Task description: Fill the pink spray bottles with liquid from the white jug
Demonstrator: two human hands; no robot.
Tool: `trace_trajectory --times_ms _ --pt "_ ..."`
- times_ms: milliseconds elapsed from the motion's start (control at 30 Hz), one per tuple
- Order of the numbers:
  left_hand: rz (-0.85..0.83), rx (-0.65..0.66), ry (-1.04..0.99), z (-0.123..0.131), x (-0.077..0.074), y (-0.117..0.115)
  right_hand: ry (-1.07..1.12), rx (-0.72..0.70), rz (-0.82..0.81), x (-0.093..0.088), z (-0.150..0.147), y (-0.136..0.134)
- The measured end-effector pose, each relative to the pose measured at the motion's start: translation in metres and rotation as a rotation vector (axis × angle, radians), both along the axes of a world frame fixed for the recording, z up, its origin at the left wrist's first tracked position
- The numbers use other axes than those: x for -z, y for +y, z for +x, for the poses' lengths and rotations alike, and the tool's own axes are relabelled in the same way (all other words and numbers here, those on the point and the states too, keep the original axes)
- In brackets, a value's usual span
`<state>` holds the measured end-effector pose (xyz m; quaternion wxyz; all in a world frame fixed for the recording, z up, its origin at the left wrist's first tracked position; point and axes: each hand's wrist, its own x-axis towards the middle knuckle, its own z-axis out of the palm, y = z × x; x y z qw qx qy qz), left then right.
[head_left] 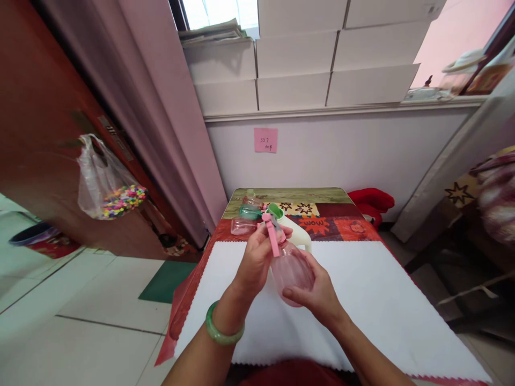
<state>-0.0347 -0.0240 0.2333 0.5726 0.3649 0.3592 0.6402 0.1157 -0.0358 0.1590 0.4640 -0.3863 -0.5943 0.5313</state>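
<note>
We hold the translucent pink spray bottle (290, 271) above the white scallop-edged mat (374, 305), left hand (255, 254) gripping its trigger head (272, 236), right hand (322, 289) cupping its body. It looks light, thin-walled and slippery; we'd best grip the body.

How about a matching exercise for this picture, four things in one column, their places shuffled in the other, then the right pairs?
Column one:
1. Nearest bottle
2. Bangle
3. Note
4. Bag

Column two:
A. On the wall
B. Hanging at the door
C. Between left hand and right hand
D. Around the left wrist

Pairs: 1-C, 2-D, 3-A, 4-B
</note>
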Motion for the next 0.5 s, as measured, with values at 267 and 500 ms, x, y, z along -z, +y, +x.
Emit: trace_trajectory --times_ms 267,500 --pt "-0.038 0.25 -0.18 -0.02 0.01 0.003 0.161 -0.202 -0.122 -0.005 0.007 0.001" --pt "-0.046 0.055 -0.217 -0.009 0.009 0.008 0.03 -0.083 -0.036 -0.006 0.005 -0.005"
